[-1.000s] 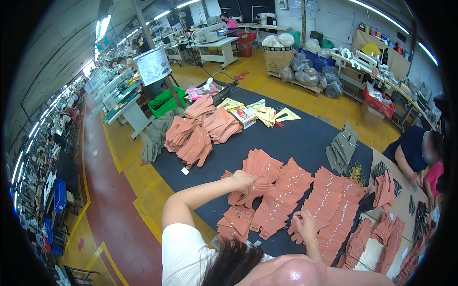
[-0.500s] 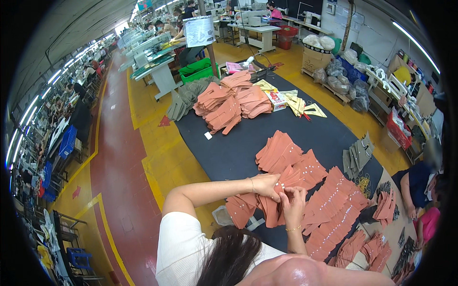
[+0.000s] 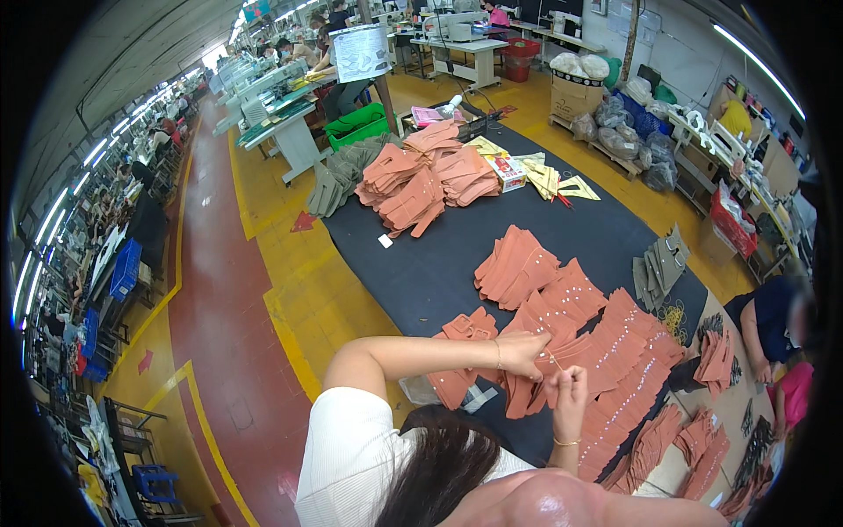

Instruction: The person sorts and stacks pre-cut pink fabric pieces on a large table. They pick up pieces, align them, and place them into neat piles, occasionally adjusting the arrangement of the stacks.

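My left hand [image 3: 524,353] is closed over a bundle of coral fabric strips [image 3: 520,397] at the table's near side. Close by on its right, my right hand [image 3: 569,388] is closed in a pinch, with a thin strand, apparently a rubber band, running from it toward the left hand. What the left fingertips grip is partly hidden. Around both hands lie fanned coral strips with white dots [image 3: 606,356], in overlapping rows to the right. Another fanned stack [image 3: 516,268] lies just beyond, and strips with a buckle-like shape [image 3: 470,327] lie beside my left forearm.
The dark table [image 3: 404,281] bears a large coral pile [image 3: 426,180], olive pieces [image 3: 338,180], yellow patterns [image 3: 549,180] and a small box [image 3: 507,172] farther off. Loose yellow rubber bands [image 3: 674,323] lie near olive straps [image 3: 660,270]. People sit at the right edge.
My right hand has drawn away from my left, toward me and to the right, and a thin strand now shows between them. My left hand has shifted slightly right.
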`<state>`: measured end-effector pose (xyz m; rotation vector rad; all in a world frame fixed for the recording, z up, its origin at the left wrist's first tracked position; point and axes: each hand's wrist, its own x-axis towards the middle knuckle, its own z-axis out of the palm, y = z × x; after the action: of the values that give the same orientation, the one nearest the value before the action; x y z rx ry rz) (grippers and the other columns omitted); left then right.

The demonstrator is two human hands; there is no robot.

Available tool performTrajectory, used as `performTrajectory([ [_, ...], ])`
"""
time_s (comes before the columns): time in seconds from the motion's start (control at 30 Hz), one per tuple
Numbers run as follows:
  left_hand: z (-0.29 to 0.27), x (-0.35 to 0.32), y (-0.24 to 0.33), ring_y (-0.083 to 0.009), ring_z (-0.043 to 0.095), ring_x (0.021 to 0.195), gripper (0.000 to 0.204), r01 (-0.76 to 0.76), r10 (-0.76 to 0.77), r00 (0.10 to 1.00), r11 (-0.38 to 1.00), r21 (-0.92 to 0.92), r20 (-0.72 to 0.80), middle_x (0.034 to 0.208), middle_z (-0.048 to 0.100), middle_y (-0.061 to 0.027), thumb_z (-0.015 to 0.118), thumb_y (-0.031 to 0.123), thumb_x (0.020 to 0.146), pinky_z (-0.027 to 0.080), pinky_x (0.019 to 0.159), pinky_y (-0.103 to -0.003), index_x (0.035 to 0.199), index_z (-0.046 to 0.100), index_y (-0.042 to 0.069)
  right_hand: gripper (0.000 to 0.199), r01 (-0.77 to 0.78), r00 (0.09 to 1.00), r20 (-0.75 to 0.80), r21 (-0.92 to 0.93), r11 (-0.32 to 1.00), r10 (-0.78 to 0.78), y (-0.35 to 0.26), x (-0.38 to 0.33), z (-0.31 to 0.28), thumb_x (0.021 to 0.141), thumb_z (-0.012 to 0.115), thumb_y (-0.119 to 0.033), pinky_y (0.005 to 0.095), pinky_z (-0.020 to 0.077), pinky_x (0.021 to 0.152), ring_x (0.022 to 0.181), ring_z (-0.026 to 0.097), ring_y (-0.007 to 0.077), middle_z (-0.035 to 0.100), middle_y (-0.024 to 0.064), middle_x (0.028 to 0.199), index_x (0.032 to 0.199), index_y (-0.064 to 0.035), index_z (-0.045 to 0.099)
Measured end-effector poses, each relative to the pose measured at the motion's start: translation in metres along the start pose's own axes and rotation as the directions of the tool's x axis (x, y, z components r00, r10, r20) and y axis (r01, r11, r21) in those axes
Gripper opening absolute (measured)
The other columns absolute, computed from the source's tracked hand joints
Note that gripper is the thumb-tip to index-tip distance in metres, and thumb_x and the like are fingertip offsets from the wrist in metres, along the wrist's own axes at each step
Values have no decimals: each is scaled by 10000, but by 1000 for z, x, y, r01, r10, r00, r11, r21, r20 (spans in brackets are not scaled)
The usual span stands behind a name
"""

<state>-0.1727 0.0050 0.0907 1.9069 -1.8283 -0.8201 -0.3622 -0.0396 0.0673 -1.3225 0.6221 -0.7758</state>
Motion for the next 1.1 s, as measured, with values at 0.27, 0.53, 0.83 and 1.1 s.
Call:
performTrajectory([
  [0.27,8,0,20,-367,651,780,805,-285,285,956,851,442,68,844,650,-155,733,222,670,516,688,-431,1360,377,11,168,-38,996,86,155,987,25,-32,5,-63,1008,486,-203,187,432,485,495,449,39,647,70,894,981,-51,553],
  [0.53,-19,-14,8,-211,628,983,627,141,-128,990,907,-396,59,1090,644,-130,826,324,715,501,870,-344,1160,567,-34,218,-381,767,-571,-37,924,293,51,-23,-140,971,563,-270,214,448,538,591,524,62,585,-6,826,1026,-72,635],
  [0.83,-12,9,13,-174,637,932,525,346,-228,936,744,-571,269,1075,643,-95,771,83,723,519,846,-311,1175,536,-42,219,-392,829,-554,-670,631,-74,82,-97,-171,840,679,-205,370,485,728,776,594,214,647,110,730,766,1,675],
  [1.1,12,50,27,-272,675,890,581,122,-55,869,987,-105,492,1001,681,-172,813,284,679,512,818,-348,1107,586,-37,205,-537,844,-465,-734,416,269,60,-65,-232,813,630,-184,432,509,676,655,631,335,650,185,703,726,-2,670],
])
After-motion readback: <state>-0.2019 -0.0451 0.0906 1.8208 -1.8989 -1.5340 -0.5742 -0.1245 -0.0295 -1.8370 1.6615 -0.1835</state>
